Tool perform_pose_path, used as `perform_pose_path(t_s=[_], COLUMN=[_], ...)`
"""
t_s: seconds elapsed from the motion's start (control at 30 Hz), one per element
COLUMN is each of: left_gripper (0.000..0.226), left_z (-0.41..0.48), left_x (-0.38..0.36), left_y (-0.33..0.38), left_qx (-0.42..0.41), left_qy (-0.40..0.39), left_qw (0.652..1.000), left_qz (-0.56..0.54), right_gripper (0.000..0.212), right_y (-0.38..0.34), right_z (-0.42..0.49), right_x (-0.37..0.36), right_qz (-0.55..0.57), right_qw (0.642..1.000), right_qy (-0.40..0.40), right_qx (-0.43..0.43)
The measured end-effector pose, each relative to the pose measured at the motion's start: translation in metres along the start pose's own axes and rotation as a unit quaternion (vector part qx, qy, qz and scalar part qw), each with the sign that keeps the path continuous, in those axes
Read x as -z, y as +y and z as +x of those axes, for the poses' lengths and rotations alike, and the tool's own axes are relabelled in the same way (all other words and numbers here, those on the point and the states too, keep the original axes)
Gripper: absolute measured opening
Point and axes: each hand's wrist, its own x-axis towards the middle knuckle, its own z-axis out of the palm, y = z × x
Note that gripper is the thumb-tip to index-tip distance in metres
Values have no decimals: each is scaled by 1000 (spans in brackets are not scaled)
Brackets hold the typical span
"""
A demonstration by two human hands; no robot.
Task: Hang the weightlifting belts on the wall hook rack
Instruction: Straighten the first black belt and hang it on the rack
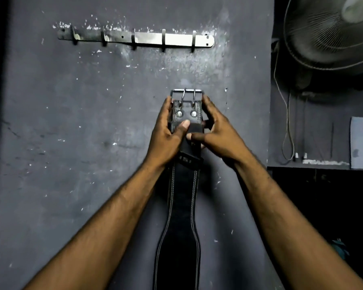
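A dark grey wall (71, 143), scuffed and flecked with white chips, fills most of the view. High on it a metal hook rack (135, 38) runs level, its five hooks bare. To the right the wall ends at an edge, and beyond it a fan (331, 32) hangs over a dim recess with a loose cord (288, 130). Below the rack's right half, well apart from it, a black belt (179, 206) is held upright, its buckle (186, 95) uppermost. The left hand (168, 132) and right hand (216, 130) are both closed around the buckle end, thumbs pressed on its front. Bare wall lies between buckle and hooks.
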Motion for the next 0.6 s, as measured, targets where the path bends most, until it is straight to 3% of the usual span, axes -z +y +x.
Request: perform_pose_path(t_s=[0.2, 0.37, 0.5, 0.6], left_gripper=[68, 76, 77, 69], left_z=[107, 179, 212, 202], left_x=[-12, -15, -20, -26], left_y=[22, 27, 27, 21], left_qx=[-75, -91, -39, -6], left_qy=[19, 37, 26, 37], left_qw=[997, 995, 998, 997], left_qz=[32, 24, 36, 65], right_gripper=[103, 78, 61, 67], right_y=[-32, -58, -60, -48], right_z=[96, 148, 167, 169], right_x=[33, 50, 57, 57], right_qz=[9, -8, -1, 5], right_qw=[998, 996, 998, 999], right_qy=[-6, -7, -5, -10], right_qx=[57, 84, 59, 38])
